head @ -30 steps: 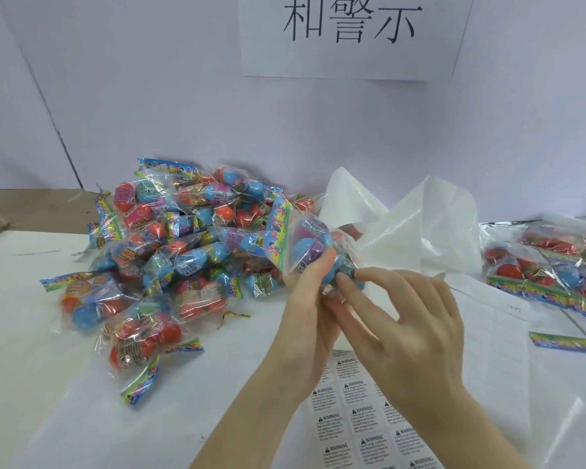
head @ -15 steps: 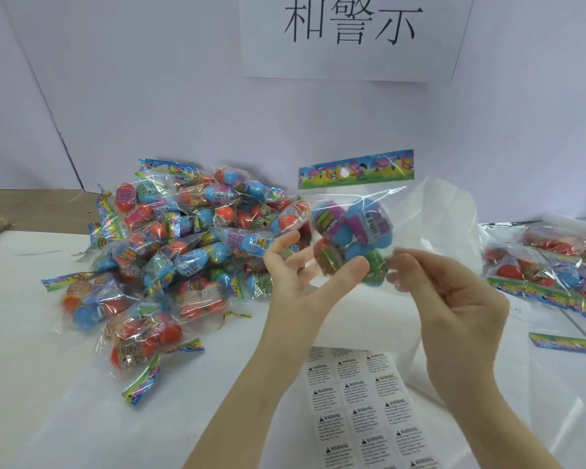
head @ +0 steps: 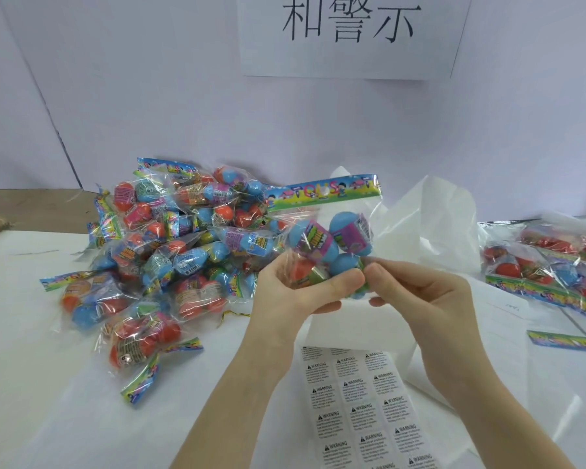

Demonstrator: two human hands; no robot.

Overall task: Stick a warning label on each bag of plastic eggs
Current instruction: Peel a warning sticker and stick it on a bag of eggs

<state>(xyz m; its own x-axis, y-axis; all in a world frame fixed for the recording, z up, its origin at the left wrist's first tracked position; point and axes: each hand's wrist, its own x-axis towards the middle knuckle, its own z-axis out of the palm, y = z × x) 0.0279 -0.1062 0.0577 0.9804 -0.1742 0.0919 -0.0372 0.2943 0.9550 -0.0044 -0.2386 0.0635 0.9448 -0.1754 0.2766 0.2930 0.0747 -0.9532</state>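
We've got one bag (head: 325, 238) held up at frame centre, header card (head: 322, 192) on top and roughly level, eggs hanging below it: blue and purple ones up high, an orange and a green one lower down. Left hand (head: 295, 292) grips the bag's lower left, fingers curled behind the film, thumb (head: 339, 280) laid across the front over the green egg. Right hand (head: 420, 299) pinches the bag's lower right corner, thumb on top, index tucked under, other fingers loosely curled; thumb tips of both hands nearly meet. We can't tell if a label is stuck on this bag or on a fingertip. Label sheet (head: 362, 407) lies flat on the table (head: 31, 384) at bottom centre, directly below the hands, rows of WARNING stickers in place. Pile of bags (head: 163, 252) sits centre left, well apart from the sheet. Second, flatter batch of bags (head: 548, 265) at the right edge. Crumpled white plastic (head: 437, 225) behind the held bag. Paper sign (head: 349, 32) with large black characters on the wall, top centre.
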